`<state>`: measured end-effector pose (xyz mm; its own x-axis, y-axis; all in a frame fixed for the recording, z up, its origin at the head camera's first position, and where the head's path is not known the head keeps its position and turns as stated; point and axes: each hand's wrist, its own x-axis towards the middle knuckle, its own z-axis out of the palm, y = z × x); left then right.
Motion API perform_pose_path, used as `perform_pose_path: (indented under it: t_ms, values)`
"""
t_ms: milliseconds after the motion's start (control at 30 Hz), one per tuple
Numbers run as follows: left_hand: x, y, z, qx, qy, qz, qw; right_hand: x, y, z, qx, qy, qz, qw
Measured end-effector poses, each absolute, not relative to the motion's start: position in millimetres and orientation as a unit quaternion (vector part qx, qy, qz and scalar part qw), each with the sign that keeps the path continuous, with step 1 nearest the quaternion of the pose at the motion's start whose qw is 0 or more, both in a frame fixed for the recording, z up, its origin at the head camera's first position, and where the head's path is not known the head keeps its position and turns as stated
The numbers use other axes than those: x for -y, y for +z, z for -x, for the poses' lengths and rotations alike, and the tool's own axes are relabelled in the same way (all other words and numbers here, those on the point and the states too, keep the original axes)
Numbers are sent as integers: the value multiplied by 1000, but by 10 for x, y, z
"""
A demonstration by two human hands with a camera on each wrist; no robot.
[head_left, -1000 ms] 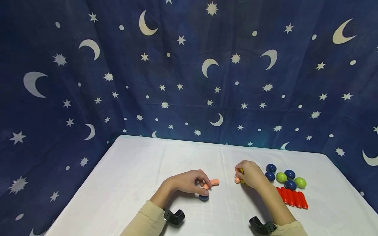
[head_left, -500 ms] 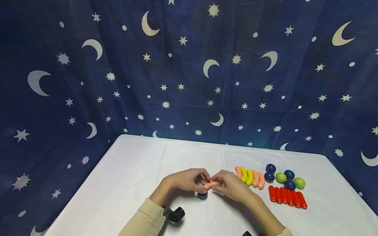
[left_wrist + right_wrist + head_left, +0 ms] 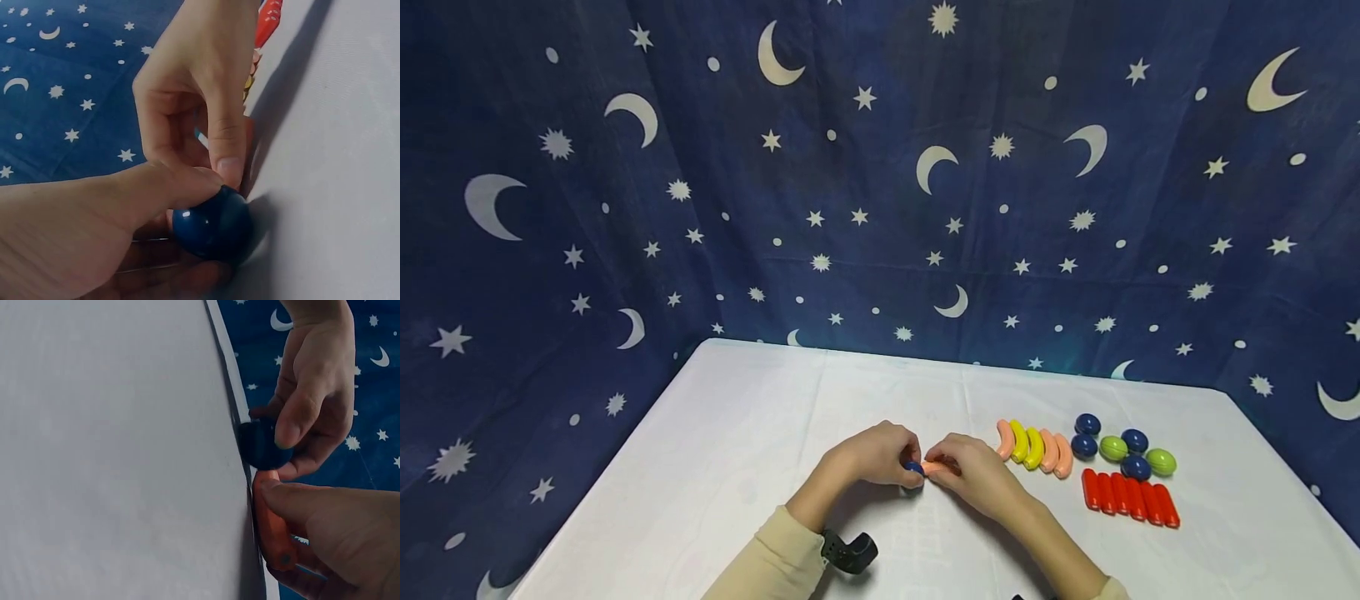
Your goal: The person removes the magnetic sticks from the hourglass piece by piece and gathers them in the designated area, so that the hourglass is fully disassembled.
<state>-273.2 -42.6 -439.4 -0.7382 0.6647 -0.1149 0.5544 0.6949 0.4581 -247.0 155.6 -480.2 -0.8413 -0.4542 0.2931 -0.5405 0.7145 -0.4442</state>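
Observation:
At the middle of the white table, my left hand grips a glossy dark blue egg-shaped piece between thumb and fingers. My right hand pinches a peach-coloured, banana-shaped piece just to its right. In the right wrist view the peach piece's end is right at the underside of the blue one, with the two lined up end to end. From the head view, fingers hide much of both pieces. The left wrist view shows the right thumb tip close against the left thumb, over the blue piece.
Right of my hands lies a row of banana-shaped pieces, peach and yellow. Beyond it are several dark blue egg shapes and two green ones. Several red sticks lie side by side in front. A starry curtain hangs behind.
My right hand has left the banana-shaped row and come left to the peach piece. The left hand's fingers have shifted from that piece onto the blue egg shape.

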Motion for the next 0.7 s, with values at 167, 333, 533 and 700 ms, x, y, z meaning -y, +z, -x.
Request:
perform_pose_path:
  t_ms: [167, 333, 533, 700]
  values:
    - [410, -4436, 2754, -907, 214, -338, 133, -1556, -4784, 2459, 927, 233, -281, 87]
    - [430, -4457, 2770, -900, 231, -342, 141, -1629, -4672, 2473, 949, 186, -245, 75]
    - [444, -4456, 2764, -894, 247, -342, 152, -1775, -4575, 2564, 955, 245, -151, 73]
    - [429, -4460, 2758, -892, 253, -339, 158, -1936, -4603, 2668, 939, 314, -115, 81]
